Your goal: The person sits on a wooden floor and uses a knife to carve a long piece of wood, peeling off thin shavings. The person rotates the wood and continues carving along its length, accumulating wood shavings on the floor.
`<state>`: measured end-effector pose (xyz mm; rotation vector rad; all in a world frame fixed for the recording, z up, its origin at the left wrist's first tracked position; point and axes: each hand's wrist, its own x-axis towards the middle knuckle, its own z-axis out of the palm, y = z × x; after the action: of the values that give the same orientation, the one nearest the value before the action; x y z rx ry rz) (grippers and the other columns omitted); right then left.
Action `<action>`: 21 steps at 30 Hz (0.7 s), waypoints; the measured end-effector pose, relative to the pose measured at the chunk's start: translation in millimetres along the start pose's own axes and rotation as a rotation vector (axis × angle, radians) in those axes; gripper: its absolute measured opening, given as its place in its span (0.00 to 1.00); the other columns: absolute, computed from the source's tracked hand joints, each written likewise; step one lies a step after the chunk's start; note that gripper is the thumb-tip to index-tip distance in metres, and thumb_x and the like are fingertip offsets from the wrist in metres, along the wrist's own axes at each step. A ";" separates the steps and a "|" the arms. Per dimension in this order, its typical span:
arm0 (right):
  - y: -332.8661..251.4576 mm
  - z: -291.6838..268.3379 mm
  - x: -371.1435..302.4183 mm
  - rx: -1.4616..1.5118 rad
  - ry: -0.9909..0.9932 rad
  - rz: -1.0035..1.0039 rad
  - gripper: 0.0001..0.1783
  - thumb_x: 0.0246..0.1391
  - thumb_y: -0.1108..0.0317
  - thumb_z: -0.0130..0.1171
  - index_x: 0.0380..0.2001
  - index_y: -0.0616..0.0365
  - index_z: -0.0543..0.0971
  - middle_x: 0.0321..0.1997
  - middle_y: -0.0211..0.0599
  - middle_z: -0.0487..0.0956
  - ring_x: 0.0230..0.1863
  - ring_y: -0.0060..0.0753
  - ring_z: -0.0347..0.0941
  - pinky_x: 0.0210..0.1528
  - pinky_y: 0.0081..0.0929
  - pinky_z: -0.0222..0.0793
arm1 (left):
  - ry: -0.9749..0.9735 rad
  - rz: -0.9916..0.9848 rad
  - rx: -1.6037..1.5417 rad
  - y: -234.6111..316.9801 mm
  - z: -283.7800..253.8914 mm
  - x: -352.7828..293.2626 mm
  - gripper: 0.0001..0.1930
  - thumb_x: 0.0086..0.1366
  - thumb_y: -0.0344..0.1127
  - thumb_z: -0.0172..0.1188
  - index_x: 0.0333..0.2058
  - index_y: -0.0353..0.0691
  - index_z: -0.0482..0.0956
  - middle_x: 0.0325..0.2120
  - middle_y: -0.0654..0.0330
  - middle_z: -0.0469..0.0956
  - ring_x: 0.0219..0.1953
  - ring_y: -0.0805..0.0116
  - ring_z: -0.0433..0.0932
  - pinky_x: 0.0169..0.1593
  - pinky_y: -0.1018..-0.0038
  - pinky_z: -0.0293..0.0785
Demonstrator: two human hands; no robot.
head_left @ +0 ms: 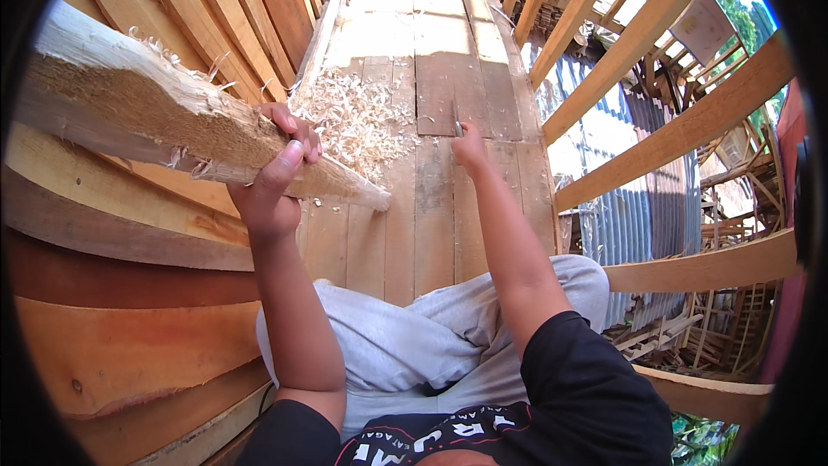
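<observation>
My left hand (278, 160) is closed around a long, rough pole (147, 108) of pale wood. The pole slants from the upper left down to its end by the floorboards, with frayed fibres and curled slivers along its scraped sides. Held out over the boards to the right of the pole, my right hand (468, 148) is closed on the handle of a knife (458, 121). Its thin blade points away from me and stands apart from the pole. Most of the knife's handle is hidden in my fist.
Wood shavings (354, 121) are heaped on the plank floor (401, 242) beyond the pole. Stacked boards (129, 345) form a wall at the left. Slatted wooden railings (638, 168) run along the right, with corrugated metal sheets (638, 207) below them. My crossed legs (388, 336) fill the near side.
</observation>
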<state>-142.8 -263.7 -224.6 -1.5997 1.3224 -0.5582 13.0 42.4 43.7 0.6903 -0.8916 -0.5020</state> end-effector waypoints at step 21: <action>-62.1 -5.2 -184.7 0.092 -0.574 0.249 0.14 0.64 0.56 0.49 0.38 0.56 0.72 0.23 0.28 0.69 0.19 0.21 0.62 0.20 0.24 0.58 | -0.180 0.058 -0.006 -17.1 -6.8 -16.2 0.27 0.54 0.30 0.59 0.53 0.29 0.68 0.32 0.56 0.72 0.33 0.67 0.72 0.46 0.68 0.74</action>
<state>-173.8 -97.1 -128.3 -1.3532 1.0166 0.0028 8.0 43.6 19.8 0.6188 -1.0753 -0.5207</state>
